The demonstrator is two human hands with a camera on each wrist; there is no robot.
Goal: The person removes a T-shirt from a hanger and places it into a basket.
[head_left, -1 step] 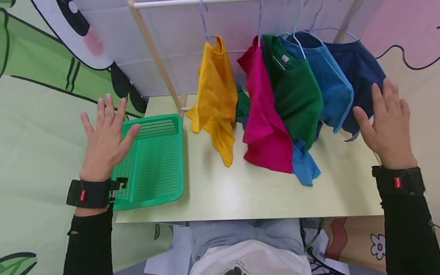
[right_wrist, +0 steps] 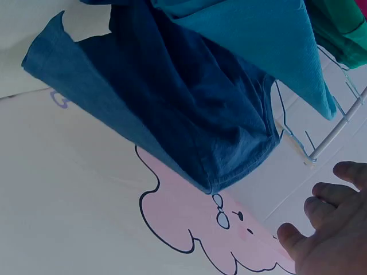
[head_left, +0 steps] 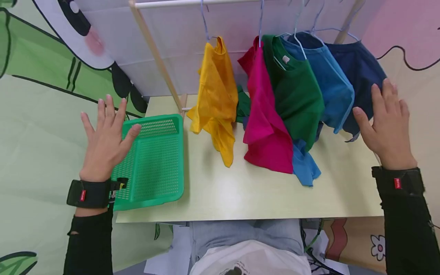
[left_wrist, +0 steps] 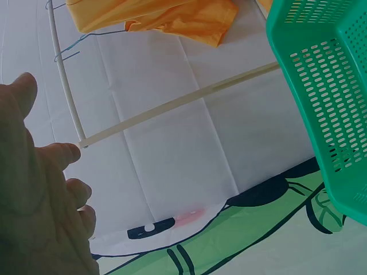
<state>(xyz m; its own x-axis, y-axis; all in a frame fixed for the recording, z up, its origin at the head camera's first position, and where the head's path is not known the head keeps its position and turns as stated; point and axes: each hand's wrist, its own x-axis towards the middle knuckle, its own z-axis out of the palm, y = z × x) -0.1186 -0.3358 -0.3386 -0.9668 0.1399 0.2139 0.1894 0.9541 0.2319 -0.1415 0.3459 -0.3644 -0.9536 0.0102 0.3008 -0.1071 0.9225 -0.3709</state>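
My left hand (head_left: 105, 141), fingers spread and holding nothing, hovers at the left side of a green plastic basket (head_left: 180, 160). On the other side, my right hand (head_left: 390, 126) is spread too, in front of a dark navy garment (head_left: 361, 68) at the right end of the rack; whether it touches the cloth I cannot tell. From hangers hang a yellow garment (head_left: 218, 95), a magenta one (head_left: 266, 126), a green shirt (head_left: 297, 91) and a blue garment (head_left: 331, 80). The left wrist view shows the basket (left_wrist: 304, 114) beyond the left fingers.
A white rail (head_left: 178, 4) on wooden posts (head_left: 156, 57) carries the hangers above the pale table (head_left: 240, 198). Blue cloth (head_left: 305, 168) shows under the magenta garment. A printed cartoon backdrop (head_left: 41, 49) stands behind. The person's lap (head_left: 244, 233) is at the front edge.
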